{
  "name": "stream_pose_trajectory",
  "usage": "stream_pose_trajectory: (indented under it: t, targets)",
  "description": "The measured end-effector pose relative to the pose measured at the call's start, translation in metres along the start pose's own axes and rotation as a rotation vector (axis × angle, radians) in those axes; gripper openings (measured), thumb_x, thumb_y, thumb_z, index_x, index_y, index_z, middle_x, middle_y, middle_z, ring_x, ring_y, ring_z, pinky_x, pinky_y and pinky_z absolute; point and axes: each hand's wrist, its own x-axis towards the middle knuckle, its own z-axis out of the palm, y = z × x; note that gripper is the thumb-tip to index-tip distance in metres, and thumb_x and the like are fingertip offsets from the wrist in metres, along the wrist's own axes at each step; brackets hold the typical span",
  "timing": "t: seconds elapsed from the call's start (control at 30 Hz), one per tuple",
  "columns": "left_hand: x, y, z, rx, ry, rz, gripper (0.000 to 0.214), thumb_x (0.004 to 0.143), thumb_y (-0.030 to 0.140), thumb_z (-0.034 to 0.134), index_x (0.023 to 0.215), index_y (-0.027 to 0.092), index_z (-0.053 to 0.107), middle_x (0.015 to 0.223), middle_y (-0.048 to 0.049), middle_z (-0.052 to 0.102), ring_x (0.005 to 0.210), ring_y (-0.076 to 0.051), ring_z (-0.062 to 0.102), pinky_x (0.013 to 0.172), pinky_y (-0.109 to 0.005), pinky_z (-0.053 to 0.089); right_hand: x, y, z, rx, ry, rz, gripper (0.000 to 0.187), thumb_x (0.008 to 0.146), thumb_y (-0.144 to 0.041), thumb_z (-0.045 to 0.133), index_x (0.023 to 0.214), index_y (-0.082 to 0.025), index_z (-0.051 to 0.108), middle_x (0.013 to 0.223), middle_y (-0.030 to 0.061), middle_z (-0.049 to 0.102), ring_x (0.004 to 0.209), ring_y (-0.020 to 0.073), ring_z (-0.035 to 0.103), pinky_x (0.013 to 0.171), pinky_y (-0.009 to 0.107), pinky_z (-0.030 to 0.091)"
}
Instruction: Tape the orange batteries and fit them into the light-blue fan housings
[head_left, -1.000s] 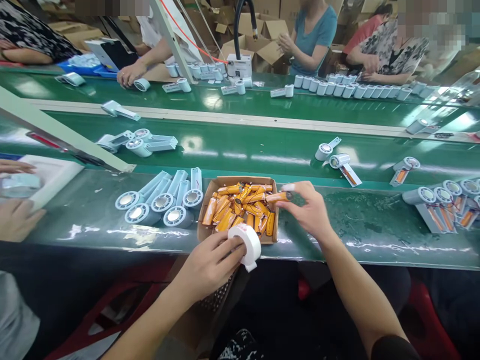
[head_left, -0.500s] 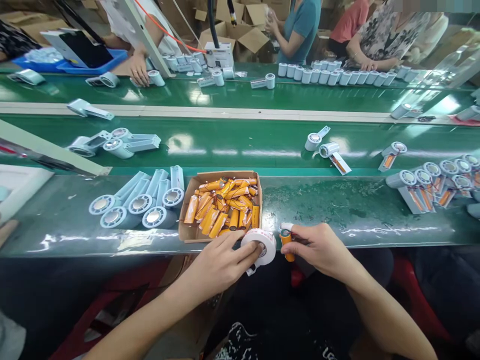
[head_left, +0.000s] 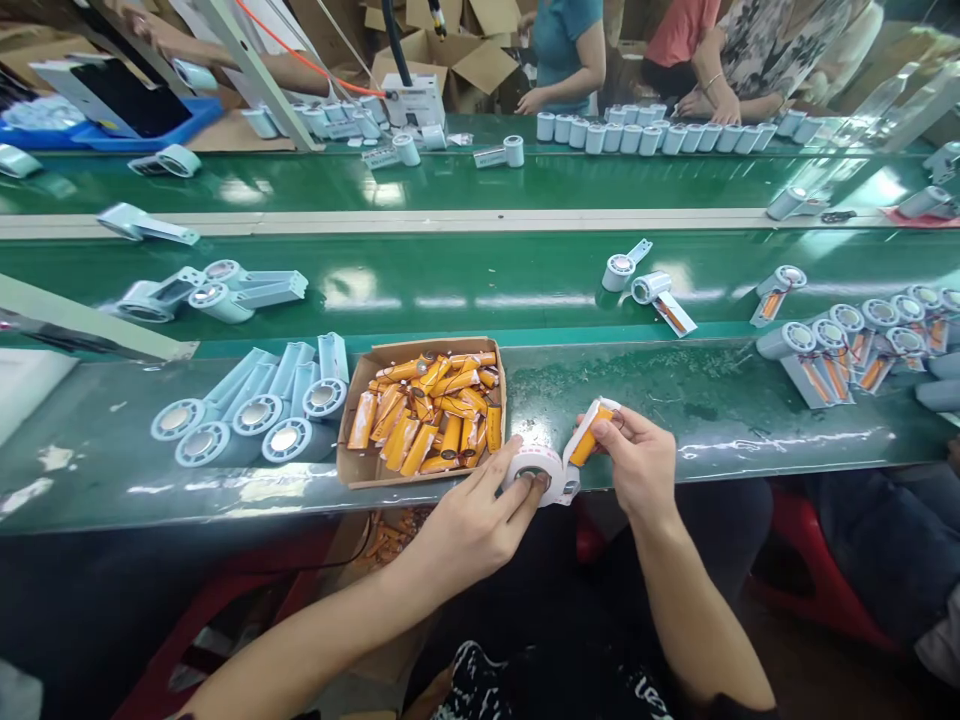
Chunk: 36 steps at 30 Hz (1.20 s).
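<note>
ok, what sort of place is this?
Probably a factory assembly line: matching pale blue parts lie along a green belt, a cardboard box holds orange cylinders, and people line the far side.

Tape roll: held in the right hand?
No, the left hand holds the tape roll; the right hand holds an orange cylinder.

A factory assembly line, shown by green conveyor belts [head_left: 450, 285], fan housings [head_left: 259, 412] and cardboard boxes [head_left: 491, 75].

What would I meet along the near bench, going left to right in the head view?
White slab, light blue units, cardboard box of orange cylinders, white tape roll, held orange cylinder, right hand, more light blue units.
</note>
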Motion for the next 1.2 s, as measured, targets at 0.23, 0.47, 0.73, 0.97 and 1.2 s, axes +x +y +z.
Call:
stream_pose_trajectory:
  t: [0.23, 0.47, 0.73, 0.97, 1.2]
  targets:
    - [0.012, 0.013, 0.007, -0.095, 0.078, -0.094, 0.025, 0.098, 0.005, 0.059, 0.118, 0.006, 0.074, 0.096, -0.0141, 0.075, 0.138, -0.042, 0.06, 0.1, -0.05, 0.064, -0.046, 0.036, 0.025, 0.23, 0.297, -0.133, 0.05, 0.078, -0.048, 0.089, 0.117, -0.022, 0.072, 0.105, 0.01, 0.081, 0.089, 0.0275, 0.08, 0.081, 0.044, 0.068]
    - [0.007, 0.008, -0.009, -0.474, -0.045, 0.144, 0.031, 0.098, 0.011, 0.056, 0.124, 0.017, 0.073, 0.11, -0.007, 0.079, 0.138, -0.029, 0.061, 0.112, -0.044, 0.059, 0.064, -0.024, -0.049, 0.361, 0.424, -0.545, 0.027, 0.084, -0.039, 0.085, 0.106, -0.029, 0.072, 0.113, 0.0004, 0.075, 0.108, 0.0175, 0.075, 0.093, 0.032, 0.065]
    - [0.008, -0.123, -0.012, -0.231, -0.031, -0.263, 0.03, 0.098, 0.015, 0.055, 0.121, 0.015, 0.074, 0.123, -0.0099, 0.078, 0.135, -0.033, 0.062, 0.108, -0.056, 0.058, 0.072, 0.015, -0.136, 0.131, 0.447, -0.292, 0.062, 0.061, -0.038, 0.099, 0.115, -0.02, 0.074, 0.099, 0.008, 0.079, 0.091, 0.0269, 0.079, 0.084, 0.045, 0.067]
    - [0.216, -0.164, 0.066, -0.275, -0.466, -0.34, 0.049, 0.103, 0.038, 0.051, 0.148, 0.022, 0.059, 0.143, -0.0088, 0.068, 0.123, -0.025, 0.067, 0.108, -0.037, 0.054, 0.06, 0.047, -0.168, 0.013, 0.455, -0.216, 0.065, 0.064, -0.045, 0.096, 0.118, -0.018, 0.075, 0.104, 0.0129, 0.082, 0.095, 0.0301, 0.079, 0.091, 0.05, 0.066]
    - [0.368, -0.121, 0.163, -0.184, -0.504, -0.386, 0.069, 0.092, 0.03, 0.067, 0.157, 0.035, 0.043, 0.171, -0.0144, 0.031, 0.139, -0.042, 0.054, 0.103, -0.053, 0.055, 0.058, 0.048, -0.165, -0.051, 0.345, -0.186, 0.06, 0.063, -0.048, 0.095, 0.112, -0.019, 0.08, 0.101, 0.0094, 0.083, 0.09, 0.0293, 0.08, 0.087, 0.046, 0.068]
